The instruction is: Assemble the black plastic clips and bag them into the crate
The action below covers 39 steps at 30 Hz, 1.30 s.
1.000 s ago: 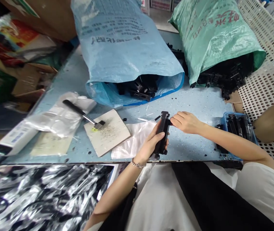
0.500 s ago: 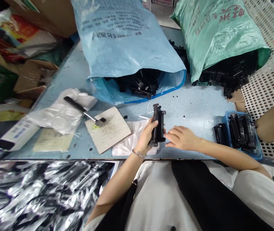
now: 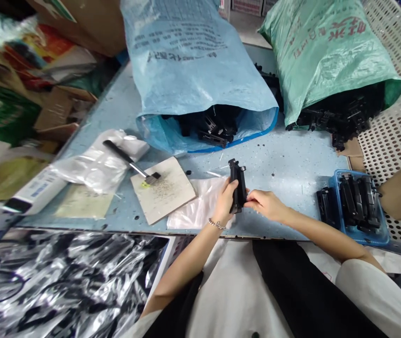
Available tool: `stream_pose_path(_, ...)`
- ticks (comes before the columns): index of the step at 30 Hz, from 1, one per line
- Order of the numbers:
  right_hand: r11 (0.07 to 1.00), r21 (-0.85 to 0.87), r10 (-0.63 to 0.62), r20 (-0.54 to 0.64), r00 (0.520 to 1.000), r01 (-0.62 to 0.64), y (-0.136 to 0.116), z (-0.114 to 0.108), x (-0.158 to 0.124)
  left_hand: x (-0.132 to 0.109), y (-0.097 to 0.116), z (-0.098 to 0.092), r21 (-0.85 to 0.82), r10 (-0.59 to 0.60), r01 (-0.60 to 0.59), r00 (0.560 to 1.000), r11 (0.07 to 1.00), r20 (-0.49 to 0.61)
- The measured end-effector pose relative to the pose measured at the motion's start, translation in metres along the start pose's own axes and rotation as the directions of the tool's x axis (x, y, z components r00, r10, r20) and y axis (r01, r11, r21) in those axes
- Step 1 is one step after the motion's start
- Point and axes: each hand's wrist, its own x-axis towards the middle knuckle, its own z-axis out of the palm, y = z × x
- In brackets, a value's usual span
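Gripping black part [image 3: 238, 188] in left hand [image 3: 225, 198] over counter [image 3: 293, 162]; holding right hand [image 3: 262, 203] at its lower side, can't tell if pinching anything.

Black part [image 3: 238, 190]: long, narrow, slight sheen, small lugs jutting at its upper end. You have it gripped in your left hand [image 3: 225, 198], thumb across it, its length running away from you, far end tipped slightly left. Your right hand [image 3: 266, 204] has fingertips at its lower right side; contact there too small to read.
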Motion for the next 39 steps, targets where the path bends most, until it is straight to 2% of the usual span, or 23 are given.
stream_pose_path(2,0.990,0.089,0.100,0.063,0.993,-0.106,0.002,-0.015,0.025,0.008,-0.017,-0.001,0.217,0.077,-0.071,0.997,0.974,-0.017)
stream_pose_path(3,0.990,0.080,0.111,0.038,0.993,-0.113,0.002,-0.023,0.044,0.011,-0.027,0.002,0.329,0.123,-0.118,0.992,0.937,0.003)
stream_pose_path(6,0.988,-0.144,0.029,-0.191,0.981,-0.057,0.004,-0.036,0.119,0.008,-0.059,0.022,0.545,0.273,-0.316,0.948,0.777,0.161)
stream_pose_path(8,0.932,-0.354,-0.003,-0.212,0.977,-0.074,0.004,-0.030,0.171,0.001,-0.076,0.039,0.580,0.346,-0.420,0.907,0.698,0.241)
stream_pose_path(10,0.854,-0.510,0.015,-0.181,0.983,-0.107,0.004,-0.017,0.211,-0.004,-0.084,0.048,0.577,0.397,-0.482,0.875,0.659,0.278)
stream_pose_path(11,0.834,-0.538,0.035,-0.167,0.985,-0.121,0.004,-0.011,0.225,-0.006,-0.084,0.047,0.565,0.419,-0.504,0.862,0.653,0.284)
stream_pose_path(13,0.842,-0.520,0.074,-0.153,0.985,-0.144,0.003,-0.002,0.238,-0.003,-0.078,0.034,0.519,0.450,-0.525,0.850,0.675,0.274)
stream_pose_path(15,0.875,-0.452,0.111,-0.161,0.981,-0.173,0.004,0.000,0.236,0.005,-0.063,0.010,0.432,0.445,-0.483,0.875,0.762,0.193)
stream_pose_path(18,0.922,-0.326,0.175,-0.128,0.976,-0.208,0.007,-0.004,0.206,0.021,-0.032,-0.028,0.149,0.400,-0.387,0.914,0.910,-0.069)
stream_pose_path(20,0.955,-0.223,0.191,-0.045,0.981,-0.196,0.008,-0.004,0.172,0.028,-0.011,-0.040,-0.107,0.371,-0.393,0.911,0.913,-0.181)
stream_pose_path(21,0.971,-0.167,0.176,0.011,0.984,-0.172,0.009,-0.003,0.153,0.029,-0.001,-0.041,-0.206,0.357,-0.390,0.916,0.897,-0.180)
stream_pose_path(23,0.997,0.016,0.079,0.133,0.988,-0.081,0.006,-0.001,0.113,0.025,0.014,-0.035,-0.283,0.329,-0.342,0.940,0.896,-0.094)
stream_pose_path(25,0.994,0.094,0.033,0.151,0.988,-0.047,0.002,-0.005,0.080,0.013,0.021,-0.025,-0.192,0.306,-0.308,0.951,0.932,-0.039)
stream_pose_path(26,0.993,0.106,0.040,0.114,0.993,-0.052,-0.001,-0.009,0.068,0.006,0.023,-0.020,-0.098,0.316,-0.319,0.948,0.943,-0.048)
stream_pose_path(28,0.998,0.038,0.044,-0.046,0.998,-0.042,-0.006,-0.021,0.055,-0.009,0.023,-0.012,0.117,0.381,-0.371,0.920,0.921,-0.086)
stream_pose_path(30,0.985,-0.159,-0.093,-0.199,0.976,0.061,-0.008,-0.035,0.054,-0.022,0.022,-0.007,0.286,0.439,-0.403,0.896,0.870,-0.073)
stream_pose_path(31,0.947,-0.290,-0.203,-0.221,0.954,0.135,-0.009,-0.041,0.056,-0.027,0.022,-0.004,0.332,0.447,-0.408,0.893,0.850,-0.046)
stream_pose_path(33,0.823,-0.498,-0.393,-0.151,0.907,0.273,-0.009,-0.047,0.064,-0.035,0.022,-0.001,0.381,0.440,-0.411,0.898,0.829,0.011)
stream_pose_path(34,0.783,-0.536,-0.432,-0.105,0.896,0.315,-0.008,-0.048,0.068,-0.037,0.023,0.001,0.399,0.436,-0.411,0.900,0.820,0.032)
stream_pose_path(36,0.797,-0.511,-0.416,-0.078,0.906,0.321,-0.009,-0.046,0.072,-0.037,0.023,0.001,0.429,0.430,-0.404,0.902,0.808,0.040)
stream_pose_path(39,0.932,-0.306,-0.228,-0.080,0.970,0.194,-0.014,-0.036,0.064,-0.029,0.023,-0.004,0.459,0.419,-0.372,0.908,0.807,-0.001)
